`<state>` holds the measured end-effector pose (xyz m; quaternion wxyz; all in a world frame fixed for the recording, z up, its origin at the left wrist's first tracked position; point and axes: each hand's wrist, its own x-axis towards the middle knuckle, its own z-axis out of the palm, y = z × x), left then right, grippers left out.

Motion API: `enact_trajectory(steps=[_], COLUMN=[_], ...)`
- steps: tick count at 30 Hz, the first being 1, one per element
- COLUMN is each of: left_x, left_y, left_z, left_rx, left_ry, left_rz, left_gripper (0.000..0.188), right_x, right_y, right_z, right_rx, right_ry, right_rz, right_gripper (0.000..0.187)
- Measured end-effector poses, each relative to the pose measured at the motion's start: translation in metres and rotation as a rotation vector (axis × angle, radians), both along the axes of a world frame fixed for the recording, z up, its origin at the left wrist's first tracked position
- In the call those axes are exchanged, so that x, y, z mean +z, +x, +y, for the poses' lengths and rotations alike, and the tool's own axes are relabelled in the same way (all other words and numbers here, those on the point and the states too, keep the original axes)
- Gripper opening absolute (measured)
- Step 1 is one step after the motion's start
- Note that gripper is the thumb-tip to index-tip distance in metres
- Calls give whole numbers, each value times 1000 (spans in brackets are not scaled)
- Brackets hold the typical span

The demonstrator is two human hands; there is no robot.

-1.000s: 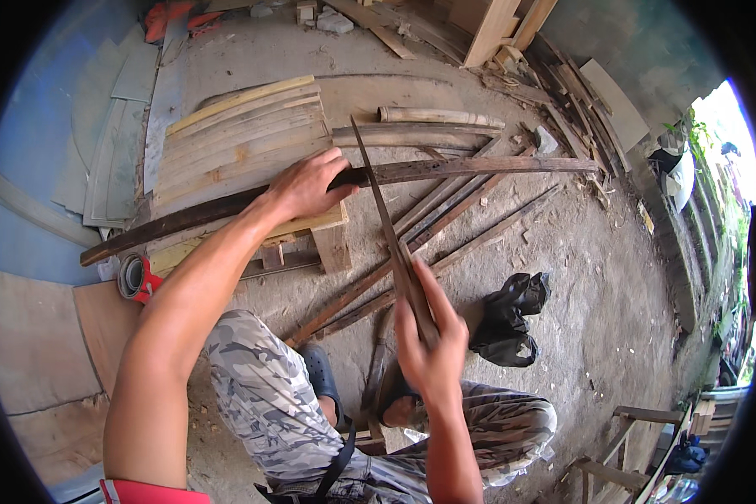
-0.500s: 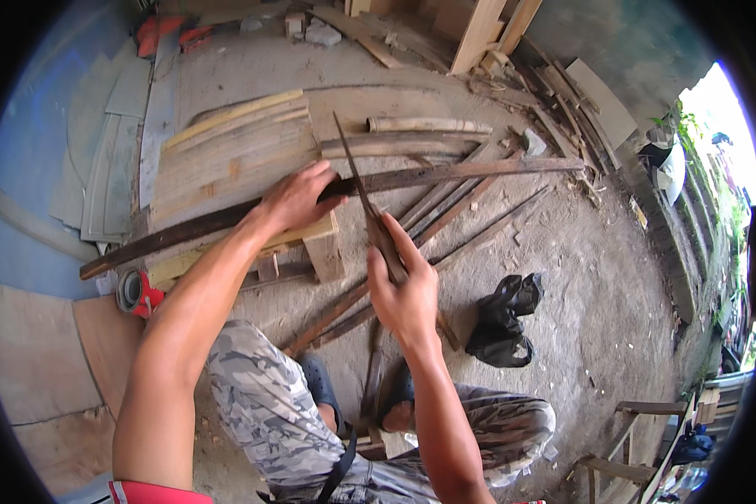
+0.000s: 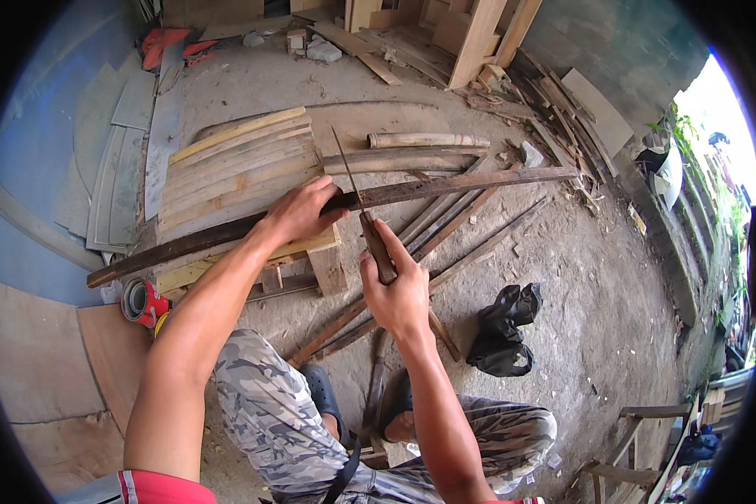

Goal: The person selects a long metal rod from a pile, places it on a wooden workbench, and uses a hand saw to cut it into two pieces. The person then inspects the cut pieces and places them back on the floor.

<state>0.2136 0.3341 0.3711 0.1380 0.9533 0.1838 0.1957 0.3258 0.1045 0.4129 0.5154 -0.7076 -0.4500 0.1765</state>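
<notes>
A long dark wooden slat lies across a low wooden block and a stack of pale bamboo slats. My left hand grips this slat near its middle. A long knife with a thin blade and a brown handle stands almost upright in my right hand. The blade's lower part touches the slat just right of my left hand. My knees in camouflage trousers are below.
Split bamboo pieces and thin strips lie on the dirt floor beyond the slat. A black bag sits to the right, a tape roll at left. Timber offcuts pile up at the back, boards at left.
My right hand has moved up and forward with the knife, bringing the blade from a slant over the strips onto the slat. My left hand has kept its grip.
</notes>
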Motion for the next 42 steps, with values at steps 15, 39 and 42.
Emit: enact_trajectory(steps=[15, 39, 42], left_x=[-3, -6, -1], left_y=[1, 3, 4], left_z=[4, -3, -3], left_rx=[6, 42, 53], left_ry=[-26, -77, -89], left_rz=[49, 35, 47], left_gripper=[42, 40, 43], right_x=[-18, -27, -11], right_y=[-1, -26, -40], right_z=[-15, -105, -169], right_rx=[-7, -56, -61], right_ry=[47, 24, -29], right_rz=[18, 90, 172], right_gripper=[52, 54, 55])
